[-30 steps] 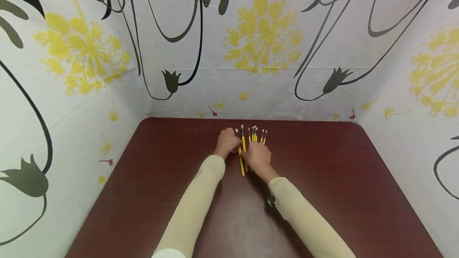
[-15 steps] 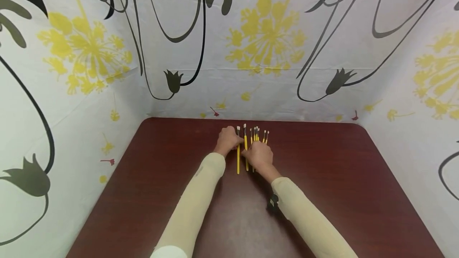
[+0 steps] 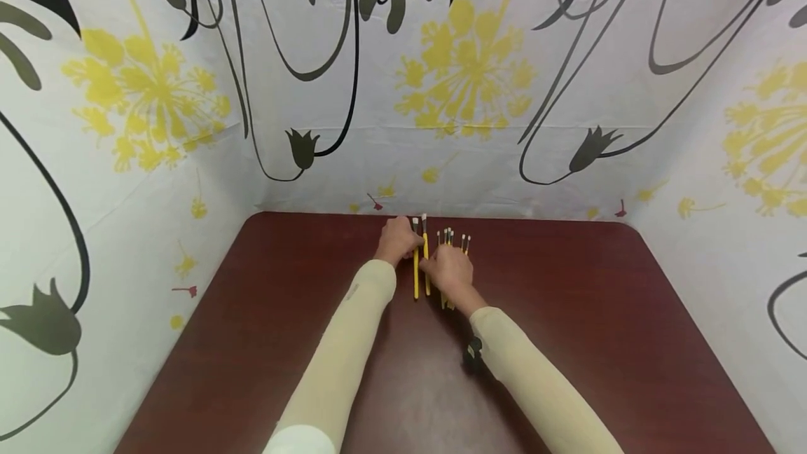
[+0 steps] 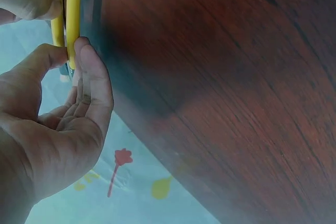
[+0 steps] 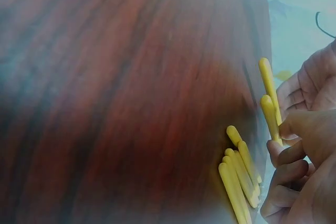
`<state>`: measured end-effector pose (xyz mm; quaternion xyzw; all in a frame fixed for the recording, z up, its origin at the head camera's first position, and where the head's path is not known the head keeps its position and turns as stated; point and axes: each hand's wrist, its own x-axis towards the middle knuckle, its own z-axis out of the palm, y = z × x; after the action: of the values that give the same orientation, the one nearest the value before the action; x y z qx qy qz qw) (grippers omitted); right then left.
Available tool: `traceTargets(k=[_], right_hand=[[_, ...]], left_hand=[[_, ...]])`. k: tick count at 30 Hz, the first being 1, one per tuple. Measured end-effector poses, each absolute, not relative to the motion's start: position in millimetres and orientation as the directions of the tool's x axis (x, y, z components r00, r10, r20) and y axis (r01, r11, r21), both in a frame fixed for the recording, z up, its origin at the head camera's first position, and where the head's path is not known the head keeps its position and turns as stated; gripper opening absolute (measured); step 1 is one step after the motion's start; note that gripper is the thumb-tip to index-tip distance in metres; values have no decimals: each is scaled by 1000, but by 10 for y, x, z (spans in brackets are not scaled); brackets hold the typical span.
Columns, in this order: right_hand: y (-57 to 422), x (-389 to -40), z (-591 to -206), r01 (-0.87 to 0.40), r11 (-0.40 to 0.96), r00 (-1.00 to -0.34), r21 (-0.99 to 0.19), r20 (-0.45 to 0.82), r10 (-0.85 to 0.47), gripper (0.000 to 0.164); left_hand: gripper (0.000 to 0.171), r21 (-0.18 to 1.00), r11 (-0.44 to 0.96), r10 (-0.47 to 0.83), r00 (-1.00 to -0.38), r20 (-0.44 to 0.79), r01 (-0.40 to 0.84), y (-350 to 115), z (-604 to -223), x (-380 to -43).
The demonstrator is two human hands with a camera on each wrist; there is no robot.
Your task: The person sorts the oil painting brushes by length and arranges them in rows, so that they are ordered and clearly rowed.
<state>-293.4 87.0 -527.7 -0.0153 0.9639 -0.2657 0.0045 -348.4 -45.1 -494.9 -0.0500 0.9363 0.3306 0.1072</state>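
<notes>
Between thumb and fingers, my left hand (image 3: 397, 240) pinches the leftmost yellow-handled paintbrush (image 3: 416, 275) near its white-bristled top end. That brush's handle (image 4: 74, 14) runs through the fingertips in the left wrist view. My right hand (image 3: 450, 272) has its thumb and index finger closed on a second paintbrush (image 5: 269, 114), just beside the first. Under the right hand lie several thinner yellow paintbrushes (image 5: 239, 177), their handle ends fanned out on the table. Their white tips (image 3: 447, 233) poke out beyond the knuckles; the palm hides their middles.
The dark red-brown table (image 3: 284, 314) has rounded far corners. Close behind the brushes is its far edge, where a white cloth (image 3: 492, 188) printed with yellow and grey flowers hangs. A small dark device (image 3: 473, 354) sits at the right wrist.
The leftmost paintbrush, slanted at first, now stands straight, its lower end shifted left. The second paintbrush and the right hand have also moved slightly left, widening the gap to the thinner brushes.
</notes>
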Motion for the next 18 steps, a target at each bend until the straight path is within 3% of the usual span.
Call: traceTargets(k=[11, 18], right_hand=[[825, -3009, -5346, -14, 879, -1000, -477, 7, -12, 55], [795, -3014, -5358, -25, 879, -1000, -477, 21, -17, 52]], left_hand=[[26, 580, 784, -60, -956, -288, -224, -450, -5022, -3593], [27, 566, 798, -63, -963, -260, -205, -422, -4979, -3596]])
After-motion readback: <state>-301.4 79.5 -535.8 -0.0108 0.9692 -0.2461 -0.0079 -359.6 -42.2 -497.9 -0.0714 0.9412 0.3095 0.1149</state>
